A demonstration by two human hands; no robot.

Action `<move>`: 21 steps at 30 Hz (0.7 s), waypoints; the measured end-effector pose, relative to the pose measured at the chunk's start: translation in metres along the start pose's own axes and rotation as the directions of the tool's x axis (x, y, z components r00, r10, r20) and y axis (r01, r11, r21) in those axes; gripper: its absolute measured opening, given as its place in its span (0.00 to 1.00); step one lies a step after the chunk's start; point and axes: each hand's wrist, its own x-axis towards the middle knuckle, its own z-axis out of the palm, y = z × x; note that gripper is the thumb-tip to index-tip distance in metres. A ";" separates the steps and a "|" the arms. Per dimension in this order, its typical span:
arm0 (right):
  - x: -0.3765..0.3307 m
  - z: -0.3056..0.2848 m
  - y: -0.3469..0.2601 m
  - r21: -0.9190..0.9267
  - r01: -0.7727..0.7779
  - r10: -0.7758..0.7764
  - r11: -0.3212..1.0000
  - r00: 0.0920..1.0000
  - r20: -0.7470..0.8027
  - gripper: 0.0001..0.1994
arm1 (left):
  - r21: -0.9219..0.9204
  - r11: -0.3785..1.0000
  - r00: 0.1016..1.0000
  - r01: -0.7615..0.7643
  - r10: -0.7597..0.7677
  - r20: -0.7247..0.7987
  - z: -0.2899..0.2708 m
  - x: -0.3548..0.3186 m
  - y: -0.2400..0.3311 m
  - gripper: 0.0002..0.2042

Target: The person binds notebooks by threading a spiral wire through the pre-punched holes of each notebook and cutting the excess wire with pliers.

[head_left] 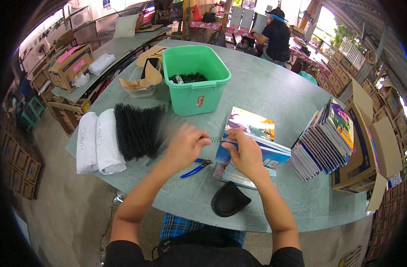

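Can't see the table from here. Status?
Left hand on a wire spiral. Right hand pinning the notebook stack. Blue pliers beneath hands.

Round grey-green table [274, 89] on bare concrete floor [65, 209]. Cardboard boxes [16, 164] stacked along both sides. Open-sided shed; daylight enters far right. A second table [123, 44] stands behind.

A single head-worn fisheye view looks steeply down and forward from above the near edge of a round grey table [274, 89]. The near edge sits close; the far edge bends upward toward a distant seated person [274, 38].
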 end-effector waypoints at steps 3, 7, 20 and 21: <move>0.000 0.008 0.006 0.035 0.079 -0.076 0.996 0.994 -0.072 0.10 | 0.247 0.968 0.981 -0.042 -0.007 0.195 0.033 -0.019 0.045 0.12; -0.003 0.001 -0.007 -0.126 0.100 -0.117 0.987 0.984 -0.137 0.07 | -0.082 0.987 0.924 0.137 -0.098 0.369 0.116 -0.100 0.050 0.18; -0.037 -0.050 0.033 -0.294 0.006 -0.047 0.956 0.990 -0.130 0.06 | -0.172 0.982 0.925 0.077 -0.134 -0.356 -0.013 -0.010 0.045 0.18; -0.037 -0.045 0.029 -0.285 0.018 -0.058 0.958 0.990 -0.132 0.06 | -0.062 0.997 0.931 0.040 -0.059 -0.359 -0.011 -0.012 0.035 0.19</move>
